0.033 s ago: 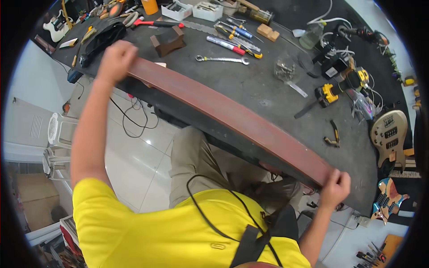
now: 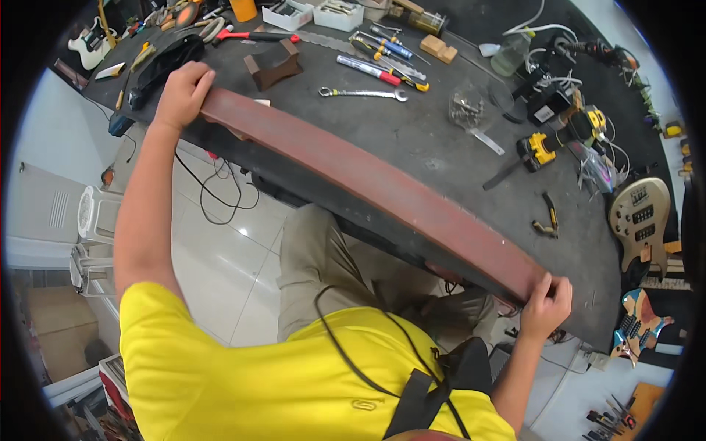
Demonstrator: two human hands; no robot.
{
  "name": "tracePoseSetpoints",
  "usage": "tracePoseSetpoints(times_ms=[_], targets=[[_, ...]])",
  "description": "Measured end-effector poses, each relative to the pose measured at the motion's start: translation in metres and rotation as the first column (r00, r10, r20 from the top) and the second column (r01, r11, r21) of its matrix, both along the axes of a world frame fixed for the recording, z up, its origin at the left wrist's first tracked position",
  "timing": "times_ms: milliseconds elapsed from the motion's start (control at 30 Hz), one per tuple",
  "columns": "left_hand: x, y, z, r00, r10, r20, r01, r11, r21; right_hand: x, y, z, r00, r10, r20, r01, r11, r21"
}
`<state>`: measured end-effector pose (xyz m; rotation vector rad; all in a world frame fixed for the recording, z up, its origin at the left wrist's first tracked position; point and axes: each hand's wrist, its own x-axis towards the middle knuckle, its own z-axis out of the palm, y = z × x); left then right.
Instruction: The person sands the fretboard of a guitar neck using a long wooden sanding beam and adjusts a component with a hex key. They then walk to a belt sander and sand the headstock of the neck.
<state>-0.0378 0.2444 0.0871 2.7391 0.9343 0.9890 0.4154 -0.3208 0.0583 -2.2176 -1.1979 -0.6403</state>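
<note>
Currently: long red-brown bar (image 2: 368,175) gripped at both ends

Bar runs slantwise along the near edge of the dark workbench (image 2: 397,136), upper face streaked grey; contact with its top cannot be told. Left hand (image 2: 184,94) clamped on bar's left end, right hand (image 2: 546,305) on its right end; undersides of both grips hidden. Beyond the bar: combination wrench (image 2: 362,94), then brown concave block (image 2: 273,66) farther left. Pliers (image 2: 551,212) near the right end, yellow-black drill (image 2: 562,139) beyond them.

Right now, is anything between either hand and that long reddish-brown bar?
Nothing visible: the left hand grips one end of the reddish-brown bar, the right hand the other. The pliers lie on the dark workbench, apart from both.
</note>
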Motion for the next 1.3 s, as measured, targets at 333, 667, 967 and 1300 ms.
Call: tracePoseSetpoints(times_ms=[333, 667, 967, 1300], targets=[[-0.011, 0.029, 0.014, 0.992, 0.097, -0.074, -0.103, 0.992, -0.079, 0.034, -0.011, -0.014, 0.987, -0.128, -0.093, 0.125, 0.991, -0.043], [0.011, 0.012, 0.013, 0.997, 0.078, -0.016, -0.079, 0.997, -0.026, 0.033, 0.021, 0.008, 0.941, -0.235, -0.244, 0.243, 0.970, 0.004], [0.068, -0.006, -0.004, 0.988, -0.134, -0.075, 0.141, 0.985, 0.101, 0.145, -0.059, -0.003, 0.970, -0.171, -0.171, 0.179, 0.983, 0.036], [-0.012, 0.044, 0.081, 0.985, -0.100, 0.142, 0.059, 0.962, 0.267, 0.104, -0.044, 0.100, 0.983, -0.116, -0.139, 0.152, 0.944, 0.293]])
